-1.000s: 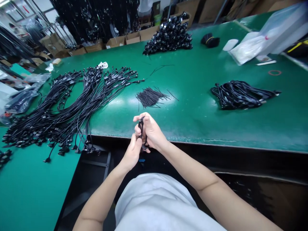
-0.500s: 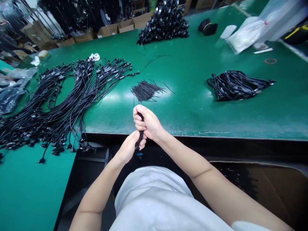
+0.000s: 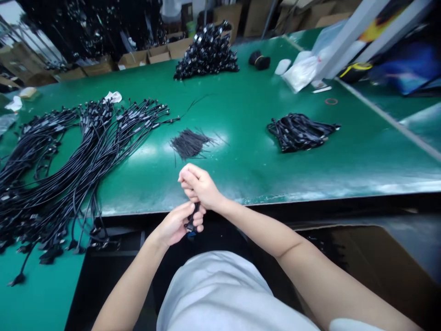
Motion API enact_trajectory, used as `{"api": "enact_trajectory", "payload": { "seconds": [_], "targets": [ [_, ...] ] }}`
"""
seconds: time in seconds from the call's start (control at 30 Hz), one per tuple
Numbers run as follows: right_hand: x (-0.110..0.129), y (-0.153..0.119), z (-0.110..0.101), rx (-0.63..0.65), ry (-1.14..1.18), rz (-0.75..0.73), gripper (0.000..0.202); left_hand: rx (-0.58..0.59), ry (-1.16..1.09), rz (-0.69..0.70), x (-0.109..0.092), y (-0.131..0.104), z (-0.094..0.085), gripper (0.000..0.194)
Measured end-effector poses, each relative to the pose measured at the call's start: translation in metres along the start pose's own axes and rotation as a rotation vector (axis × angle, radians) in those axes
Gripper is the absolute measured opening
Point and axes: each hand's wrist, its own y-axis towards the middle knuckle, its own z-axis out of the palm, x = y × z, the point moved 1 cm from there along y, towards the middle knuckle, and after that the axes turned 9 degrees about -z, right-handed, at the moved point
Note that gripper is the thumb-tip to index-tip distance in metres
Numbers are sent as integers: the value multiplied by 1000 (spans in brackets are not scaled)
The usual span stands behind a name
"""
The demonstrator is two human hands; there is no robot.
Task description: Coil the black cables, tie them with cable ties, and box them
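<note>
My left hand (image 3: 176, 224) is closed around a folded black cable (image 3: 193, 215) just past the table's front edge. Its dark end shows below my fingers. Directly above, my right hand (image 3: 200, 186) is curled shut with thumb and forefinger pinched together, at the upper end of the cable. Whatever those fingers grip is hidden. Beyond my hands lies a pile of short, thin black ties (image 3: 189, 142) on the green table (image 3: 234, 179).
Long black cables (image 3: 86, 151) spread over the left side, their plugs hanging toward the front. Folded cables (image 3: 299, 131) lie on the right. Farther back are a heap of black cables (image 3: 208, 53), a banded black bundle (image 3: 259, 60), a white plastic bag (image 3: 301, 73) and a red rubber band (image 3: 331, 101).
My view has swung to the right. My right hand has shifted up relative to my left, and the dark cable that showed inside its fist is now out of sight. My left hand keeps its grip.
</note>
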Motion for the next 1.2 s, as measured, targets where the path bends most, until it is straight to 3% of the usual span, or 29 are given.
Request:
{"api": "enact_trajectory", "payload": {
  "seconds": [0.07, 0.13, 0.2, 0.27, 0.3, 0.37, 0.43, 0.57, 0.67, 0.77, 0.87, 1.0, 1.13, 1.2],
  "targets": [
    [4, 6, -14, 101, -114, -7, 36, -48, 19, 34, 2, 1, -3, 32],
    [18, 19, -43, 158, -394, -57, 35, -146, 52, 144, 0, -2, -9, 35],
    [36, 37, -83, 45, -872, -66, 32, -255, 75, 262, -5, -7, -16, 35],
    [51, 54, -123, -150, -1451, 72, 27, -324, 76, 336, -10, -10, -21, 35],
    [55, 61, -140, -188, -1647, 177, 25, -334, 69, 353, -12, -10, -21, 35],
    [54, 71, -159, -184, -1829, 322, 21, -321, 50, 366, -14, -8, -20, 36],
    [49, 76, -165, -166, -1842, 351, 20, -302, 30, 369, -15, -4, -17, 38],
    [49, 71, -158, -155, -1886, 345, 21, -306, -27, 380, -14, -2, -19, 39],
    [50, 58, -142, -141, -1773, 211, 16, -304, -77, 401, -10, -5, -23, 41],
    [30, 36, -103, -11, -1302, 36, 14, -294, -105, 415, -6, -9, -21, 47],
    [-1, 5, -55, 258, -998, -115, 21, -302, -108, 401, -4, -9, -19, 61],
    [-24, -20, -17, 450, -1133, -509, 21, -463, 110, 504, -4, -11, -24, 48],
    [-15, -20, -6, 531, -1497, -1026, 30, -706, 512, 697, -4, -17, -27, 30],
    [-10, -18, -5, 625, -1617, -1273, 35, -741, 654, 722, -3, -19, -27, 31]
  ]
}}
